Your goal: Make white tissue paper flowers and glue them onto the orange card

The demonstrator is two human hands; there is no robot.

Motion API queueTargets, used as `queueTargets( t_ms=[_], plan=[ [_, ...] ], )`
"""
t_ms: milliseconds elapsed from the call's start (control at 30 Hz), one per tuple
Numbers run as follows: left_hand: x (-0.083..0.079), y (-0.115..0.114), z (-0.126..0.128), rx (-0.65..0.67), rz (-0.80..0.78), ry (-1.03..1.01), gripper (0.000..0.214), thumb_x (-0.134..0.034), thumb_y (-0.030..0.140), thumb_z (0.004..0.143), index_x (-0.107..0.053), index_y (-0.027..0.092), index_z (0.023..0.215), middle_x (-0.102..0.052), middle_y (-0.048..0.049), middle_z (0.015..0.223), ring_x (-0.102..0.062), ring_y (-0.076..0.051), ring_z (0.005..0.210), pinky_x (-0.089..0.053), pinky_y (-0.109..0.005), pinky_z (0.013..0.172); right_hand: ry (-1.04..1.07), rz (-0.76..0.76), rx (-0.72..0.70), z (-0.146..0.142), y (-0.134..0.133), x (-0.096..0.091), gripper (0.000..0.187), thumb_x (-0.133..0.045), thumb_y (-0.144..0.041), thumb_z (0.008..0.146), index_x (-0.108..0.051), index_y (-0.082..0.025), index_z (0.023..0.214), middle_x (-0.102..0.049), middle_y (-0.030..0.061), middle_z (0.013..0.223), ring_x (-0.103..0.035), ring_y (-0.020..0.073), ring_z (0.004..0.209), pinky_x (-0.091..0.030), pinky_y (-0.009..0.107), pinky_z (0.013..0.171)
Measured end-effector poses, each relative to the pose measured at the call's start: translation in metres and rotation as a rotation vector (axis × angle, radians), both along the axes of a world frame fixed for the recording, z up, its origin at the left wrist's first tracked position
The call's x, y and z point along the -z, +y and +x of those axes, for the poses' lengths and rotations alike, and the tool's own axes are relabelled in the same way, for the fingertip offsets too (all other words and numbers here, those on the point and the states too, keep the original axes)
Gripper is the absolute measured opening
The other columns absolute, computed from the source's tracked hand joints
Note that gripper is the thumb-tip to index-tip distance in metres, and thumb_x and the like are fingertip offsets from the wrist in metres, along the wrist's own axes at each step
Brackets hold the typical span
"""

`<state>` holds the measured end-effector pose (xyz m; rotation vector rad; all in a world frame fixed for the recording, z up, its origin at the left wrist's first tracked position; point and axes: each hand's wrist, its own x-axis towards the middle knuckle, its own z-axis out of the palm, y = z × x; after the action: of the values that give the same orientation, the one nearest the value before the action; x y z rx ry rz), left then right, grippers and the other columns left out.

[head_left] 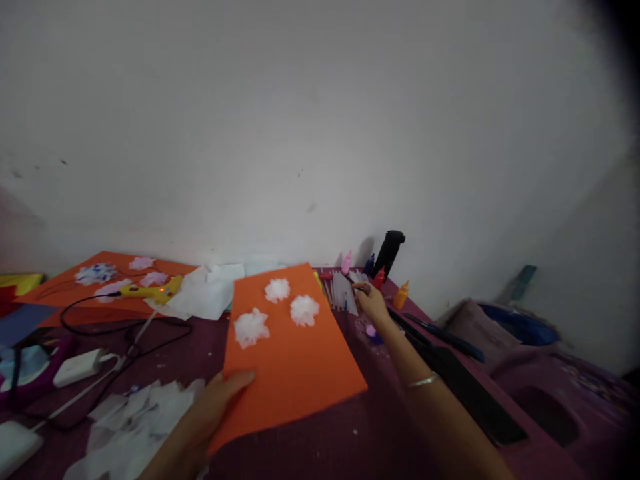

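Note:
My left hand (pixel 215 407) grips the lower left edge of an orange sheet of card (pixel 295 363), thumb on top and the other fingers hidden beneath. Three white crumpled tissue flowers (pixel 251 327) sit on the card's upper half. My right hand (pixel 371 301) reaches to the back of the table, fingers pinched on a thin dark pen-like stick (pixel 349 280); its exact kind is too small to make out. Around that hand are white glue sticks (pixel 343 293), a red paint bottle (pixel 379 277) and an orange paint bottle (pixel 401 295).
On the left, a yellow glue gun (pixel 153 291) with a lit light rests by another orange sheet (pixel 55 288) bearing flowers. Its black cord (pixel 100 329) loops across the purple table (pixel 200 353). Tissue scraps (pixel 140 427) lie nearby. A long black object (pixel 475 393) lies at right.

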<state>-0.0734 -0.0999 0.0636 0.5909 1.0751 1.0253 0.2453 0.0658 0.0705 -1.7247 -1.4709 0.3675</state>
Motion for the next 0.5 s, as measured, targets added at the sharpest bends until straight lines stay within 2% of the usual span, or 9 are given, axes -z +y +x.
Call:
queueTargets(
  t_ms=[133, 233, 367, 500],
  plan=[
    [0.004, -0.019, 0.032, 0.159, -0.092, -0.132, 0.044, -0.066, 0.031, 0.057, -0.066, 0.019, 0.099, -0.074, -0.0075, 0.078, -0.068, -0.036, 0.092, -0.055, -0.049, 0.076, 0.489, 0.158, -0.081, 0.037, -0.041, -0.008, 0.043, -0.058, -0.046, 0.069, -0.059, -0.015, 0.099, -0.069, 0.0051, 0.078, -0.062, 0.0155, 0.055, -0.05, 0.029, 0.053],
    [0.008, -0.027, 0.047, 0.223, -0.117, -0.19, 0.049, -0.066, 0.03, 0.055, -0.065, 0.019, 0.103, -0.074, -0.007, 0.078, -0.068, -0.036, 0.091, -0.053, -0.049, 0.077, 0.741, 0.27, -0.078, 0.05, -0.062, -0.005, 0.044, -0.065, -0.05, 0.064, -0.058, -0.017, 0.092, -0.065, -0.0001, 0.064, -0.058, 0.0135, 0.049, -0.048, 0.027, 0.049],
    [0.011, -0.03, 0.06, 0.228, -0.058, -0.191, 0.045, -0.068, 0.033, 0.056, -0.065, 0.02, 0.1, -0.073, -0.0077, 0.075, -0.068, -0.035, 0.09, -0.052, -0.047, 0.079, 0.944, 0.376, -0.005, 0.049, -0.07, 0.002, 0.037, -0.061, -0.054, 0.071, -0.052, -0.02, 0.086, -0.051, -0.0092, 0.05, -0.045, 0.0089, 0.038, -0.037, 0.02, 0.038],
    [0.013, -0.035, 0.054, 0.145, 0.001, -0.083, 0.031, -0.068, 0.037, 0.064, -0.062, 0.022, 0.09, -0.071, -0.0056, 0.072, -0.069, -0.028, 0.079, -0.052, -0.039, 0.074, 1.037, 0.347, -0.045, 0.035, -0.07, 0.009, 0.033, -0.054, -0.054, 0.078, -0.045, -0.023, 0.079, -0.041, -0.0116, 0.045, -0.037, 0.0085, 0.034, -0.032, 0.021, 0.035]
  ],
)
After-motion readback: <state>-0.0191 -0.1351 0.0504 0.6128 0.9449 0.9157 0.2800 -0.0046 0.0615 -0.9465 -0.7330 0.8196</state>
